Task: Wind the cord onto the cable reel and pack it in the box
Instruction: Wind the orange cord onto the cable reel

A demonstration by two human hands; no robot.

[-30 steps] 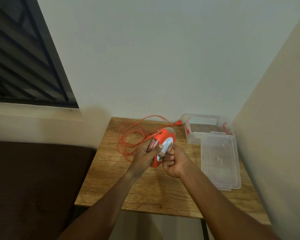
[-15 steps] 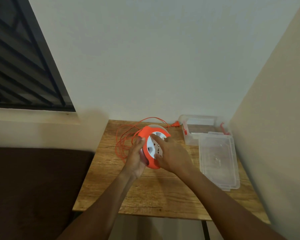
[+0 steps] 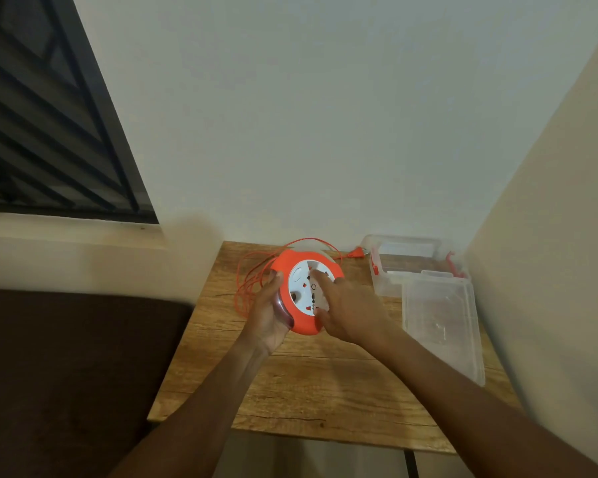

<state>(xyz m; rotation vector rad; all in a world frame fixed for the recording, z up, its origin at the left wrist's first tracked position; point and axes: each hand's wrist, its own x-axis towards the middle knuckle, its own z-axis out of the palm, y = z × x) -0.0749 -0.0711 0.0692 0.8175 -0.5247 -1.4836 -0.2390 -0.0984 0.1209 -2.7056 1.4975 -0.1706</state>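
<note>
**Reel held over bench, white face up**

Since 0.5 s ago not much has shifted: right hand has slid a bit across the reel face, left hand grips the same edge. Cable reel sits off the bench, tilted toward the camera, orange rim round a white socket face. Left grip: fingers curled under the reel's left rim, thumb on top edge, holding it. Right grip: fingers spread fairly straight, pressing on the white face w/ index near centre; nothing pinched. Cord lies in loose loops on the bench behind-left of the reel, plug near the wall. Clear box stands right of the reel, apart; its lid leans on the near side.
</note>
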